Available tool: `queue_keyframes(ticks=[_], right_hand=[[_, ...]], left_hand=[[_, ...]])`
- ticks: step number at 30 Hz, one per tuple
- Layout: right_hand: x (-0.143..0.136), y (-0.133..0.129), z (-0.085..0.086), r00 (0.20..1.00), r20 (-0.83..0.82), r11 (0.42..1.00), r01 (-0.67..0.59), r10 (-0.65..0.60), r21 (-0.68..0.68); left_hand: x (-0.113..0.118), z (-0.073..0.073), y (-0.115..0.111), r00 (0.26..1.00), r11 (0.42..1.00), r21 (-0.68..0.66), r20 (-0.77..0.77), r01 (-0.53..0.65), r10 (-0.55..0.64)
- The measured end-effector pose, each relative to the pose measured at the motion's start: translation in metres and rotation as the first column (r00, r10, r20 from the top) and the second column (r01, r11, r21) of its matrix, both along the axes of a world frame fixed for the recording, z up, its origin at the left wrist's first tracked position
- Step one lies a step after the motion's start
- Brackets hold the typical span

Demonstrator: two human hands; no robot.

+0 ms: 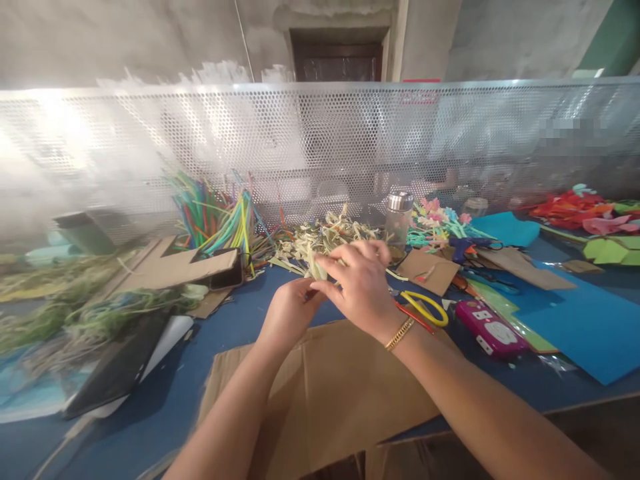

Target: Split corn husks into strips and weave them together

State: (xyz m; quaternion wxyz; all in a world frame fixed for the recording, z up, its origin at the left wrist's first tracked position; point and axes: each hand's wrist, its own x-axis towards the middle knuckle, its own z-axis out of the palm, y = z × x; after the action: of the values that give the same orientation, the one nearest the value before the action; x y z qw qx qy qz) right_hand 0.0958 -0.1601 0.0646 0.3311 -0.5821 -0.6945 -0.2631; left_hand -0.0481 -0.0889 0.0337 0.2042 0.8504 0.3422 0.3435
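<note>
My left hand [293,310] and my right hand [363,287] meet above the front of the table, fingertips close together. Between them stands a pale green, leaf-like piece [316,267], its lower end hidden by the fingers. The thumb and forefinger of my right hand pinch toward it, the other fingers bent. My left fingers close around its base, partly covered by the right hand. Just behind lies a heap of cream-coloured curled strips [330,237]. Under my wrists is a flat sheet of brown cardboard [350,387].
Yellow-handled scissors [430,308] and a magenta case [490,330] lie to the right, near blue sheets [575,320]. A glass jar [399,223] stands behind. Coloured pipe cleaners [215,220], cut cardboard [175,267] and a black tablet-like slab [120,363] occupy the left.
</note>
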Motion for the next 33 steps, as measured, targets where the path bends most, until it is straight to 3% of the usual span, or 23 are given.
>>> queue_keyframes(ticks=[4,7,11,14,16,18,20,21,23,25,27,33], right_hand=[[-0.006,0.006,-0.011,0.969,-0.182,0.98,-0.181,0.165,-0.079],[-0.009,0.006,-0.014,0.943,-0.257,0.975,-0.223,0.212,-0.016],[-0.011,0.004,-0.015,0.941,-0.24,0.97,-0.243,0.24,0.015],[-0.01,0.003,-0.013,0.942,-0.22,0.967,-0.255,0.252,0.018],[-0.007,0.003,-0.008,0.945,-0.212,0.968,-0.246,0.25,0.045],[-0.004,0.002,-0.002,0.951,-0.24,0.979,-0.174,0.195,0.107],[-0.003,0.001,-0.001,0.945,-0.308,0.989,-0.07,0.107,0.13],[-0.003,0.002,-0.002,0.939,-0.337,0.995,-0.04,0.069,0.092],[-0.005,0.004,-0.01,0.93,-0.367,0.996,-0.05,0.018,-0.08],[-0.011,0.008,-0.021,0.929,-0.371,0.955,-0.106,-0.004,-0.277],[-0.019,0.011,-0.031,0.919,-0.395,0.914,-0.157,-0.003,-0.374],[-0.032,0.007,-0.033,0.894,-0.444,0.887,-0.252,0.06,-0.387]], left_hand=[[0.0,-0.002,0.001,0.999,0.998,0.055,-0.022,0.024,-0.023],[0.0,-0.003,0.0,0.998,0.996,0.066,-0.012,0.059,-0.058],[0.002,-0.004,-0.003,0.998,0.997,0.083,-0.058,0.006,-0.001],[0.004,-0.008,-0.002,0.998,0.998,0.011,-0.002,-0.058,0.058],[0.006,-0.01,0.001,0.984,0.987,-0.151,0.163,-0.052,0.076],[0.008,-0.01,0.004,0.902,0.916,-0.393,0.419,0.079,0.102],[0.009,-0.007,0.006,0.751,0.78,-0.552,0.638,0.295,0.167],[0.01,-0.006,0.006,0.678,0.718,-0.578,0.706,0.388,0.202],[0.011,-0.002,0.005,0.585,0.65,-0.582,0.771,0.489,0.251],[0.011,0.002,0.002,0.564,0.634,-0.59,0.778,0.501,0.278],[0.012,0.004,-0.001,0.58,0.632,-0.604,0.764,0.485,0.284],[0.011,0.004,-0.004,0.583,0.612,-0.628,0.75,0.481,0.312]])
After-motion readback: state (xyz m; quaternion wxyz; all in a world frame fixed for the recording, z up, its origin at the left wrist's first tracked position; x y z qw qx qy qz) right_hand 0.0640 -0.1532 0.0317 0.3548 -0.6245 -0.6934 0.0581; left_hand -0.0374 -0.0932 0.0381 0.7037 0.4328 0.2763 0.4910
